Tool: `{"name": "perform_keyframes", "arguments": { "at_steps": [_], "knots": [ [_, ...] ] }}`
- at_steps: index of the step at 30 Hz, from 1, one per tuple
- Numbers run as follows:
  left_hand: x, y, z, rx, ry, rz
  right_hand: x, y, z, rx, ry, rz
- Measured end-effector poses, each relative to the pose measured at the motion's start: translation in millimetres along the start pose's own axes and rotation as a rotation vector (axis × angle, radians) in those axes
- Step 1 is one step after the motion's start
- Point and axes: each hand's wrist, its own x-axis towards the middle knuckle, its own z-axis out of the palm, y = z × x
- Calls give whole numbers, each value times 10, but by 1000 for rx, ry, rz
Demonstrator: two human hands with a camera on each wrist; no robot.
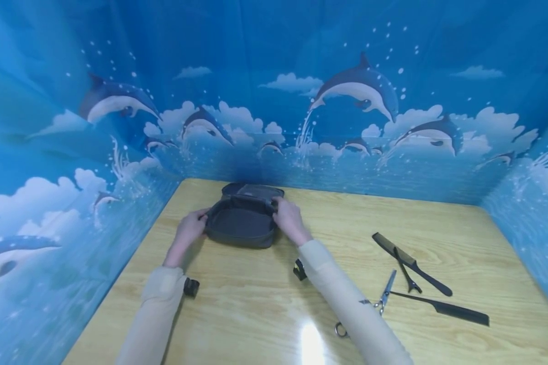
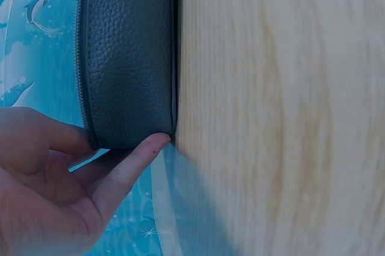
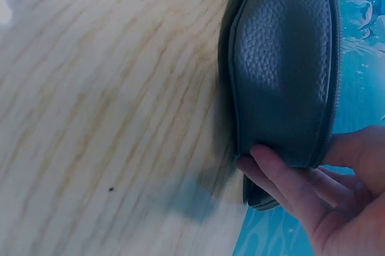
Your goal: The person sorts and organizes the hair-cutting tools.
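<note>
A dark grey zippered case [image 1: 241,223] with pebbled, leather-like sides lies on the table, its lid [image 1: 255,190] folded back toward the wall. No contents show inside it. My left hand [image 1: 192,230] grips its left end; in the left wrist view the thumb is at the zipper edge and a finger [image 2: 135,169] reaches along the end to the bottom edge. At the right end, my right hand [image 1: 289,219] holds the case, with the thumb by the zipper rim [image 3: 334,106] and fingertips [image 3: 264,157] near the base in the right wrist view.
On the right of the wooden table [image 1: 237,314] lie a wide comb [image 1: 392,248], a black hair clip [image 1: 406,274] across it, a tail comb [image 1: 461,312] and scissors [image 1: 385,294], partly hidden by my right sleeve. Dolphin-print sheets [image 1: 265,101] hang around the table.
</note>
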Motion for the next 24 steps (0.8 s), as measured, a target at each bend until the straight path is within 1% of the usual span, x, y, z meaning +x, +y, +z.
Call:
{"name": "perform_keyframes", "arguments": {
  "at_steps": [4,11,17,22,24],
  "knots": [
    [-8,26,2,19,0,-2,10,-18,-8,2,-23,26],
    [-42,42,14,91,43,16,2,-44,-17,21,-46,45],
    [-84,75,45,97,59,35,-12,-25,-39,72,-64,68],
    [-105,99,76,111,59,38,-25,3,-70,61,-74,62],
    [-114,110,83,124,59,41,-35,8,-84,74,-79,67]
  ]
}}
